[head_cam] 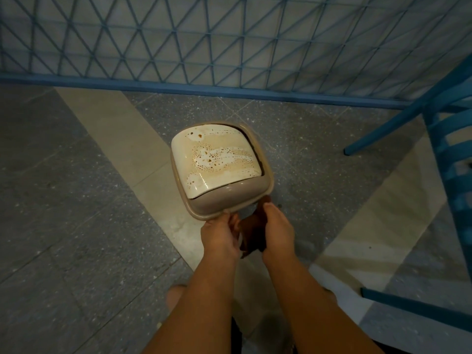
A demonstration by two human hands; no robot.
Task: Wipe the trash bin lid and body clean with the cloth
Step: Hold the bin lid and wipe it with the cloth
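Bin lid only partly wiped, body not reached

The floor carried the bin, which stood near the fence with a blue chair off to the right. Its lid showed pale wiped streaks among brown speckles, so most cleaning seemingly remained; the body was hidden beneath. At the bin's near edge, the left hand and right hand both had fingers curled closed on the dark cloth between them.
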